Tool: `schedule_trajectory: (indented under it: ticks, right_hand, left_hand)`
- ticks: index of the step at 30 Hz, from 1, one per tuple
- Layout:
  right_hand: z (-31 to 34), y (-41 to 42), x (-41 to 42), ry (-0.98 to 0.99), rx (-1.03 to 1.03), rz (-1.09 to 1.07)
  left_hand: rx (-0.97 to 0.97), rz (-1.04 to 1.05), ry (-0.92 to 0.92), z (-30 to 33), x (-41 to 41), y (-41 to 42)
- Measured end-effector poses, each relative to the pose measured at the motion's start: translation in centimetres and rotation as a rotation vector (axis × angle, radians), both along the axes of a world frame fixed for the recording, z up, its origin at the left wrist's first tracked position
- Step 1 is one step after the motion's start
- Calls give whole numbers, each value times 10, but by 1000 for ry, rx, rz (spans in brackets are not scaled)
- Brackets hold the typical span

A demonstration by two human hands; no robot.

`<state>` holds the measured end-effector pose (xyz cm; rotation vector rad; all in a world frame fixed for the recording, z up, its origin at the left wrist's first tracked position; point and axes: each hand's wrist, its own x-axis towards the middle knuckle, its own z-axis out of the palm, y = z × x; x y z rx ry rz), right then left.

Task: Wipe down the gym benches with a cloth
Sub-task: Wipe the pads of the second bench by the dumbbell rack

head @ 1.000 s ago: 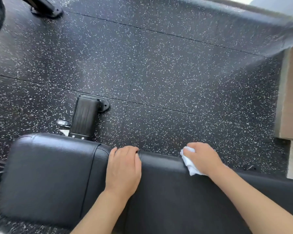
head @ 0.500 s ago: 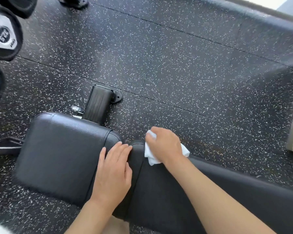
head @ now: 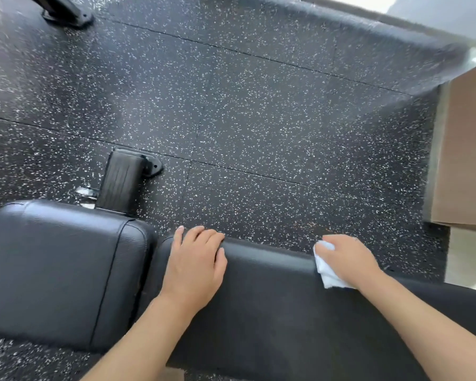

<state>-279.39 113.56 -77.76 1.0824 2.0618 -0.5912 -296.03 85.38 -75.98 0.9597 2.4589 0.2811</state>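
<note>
On the far edge of the long black padded vinyl tabletop [head: 272,312], the right hand [head: 346,259] is pressing a crumpled white cloth [head: 326,270], its grip curling round it. The left hand [head: 195,268] is lying flat, grip relaxed, above speckled black rubber flooring [head: 259,119]; no writing is showing.

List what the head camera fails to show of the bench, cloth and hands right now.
- Cloth: mostly covered by the right hand; its full size unknown.
- Left hand: fingertips curl over the long pad's far edge, hidden.
- Long pad: cut off by the right and bottom frame edges.
- Bench frame: only one foot shows; the seat pad hides the rest.
- Top-left equipment: cropped, blurred.
</note>
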Motion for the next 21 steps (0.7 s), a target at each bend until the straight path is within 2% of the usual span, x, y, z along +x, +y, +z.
schedule_trajectory:
  ticks: [3, 6, 10, 14, 18, 21]
  right_hand:
    - [-3, 17, 24, 29, 65, -56]
    - [-11, -1, 10, 101, 86, -19]
    - [-21, -61, -52, 264, -37, 67]
    - [-27, -94, -87, 388, -148, 61]
    - [-29, -63, -47, 392, -128, 25]
    - [-27, 2, 24, 257, -30, -36]
  left_hand:
    - [-34, -48, 18, -8, 25, 33]
    - [-73, -10, 42, -16, 40, 50]
    - [-88, -47, 69, -19, 39, 47]
    - [-124, -82, 43, -14, 35, 45]
    - [-199, -97, 33, -9, 44, 60]
    - [-246, -171, 13, -11, 65, 87]
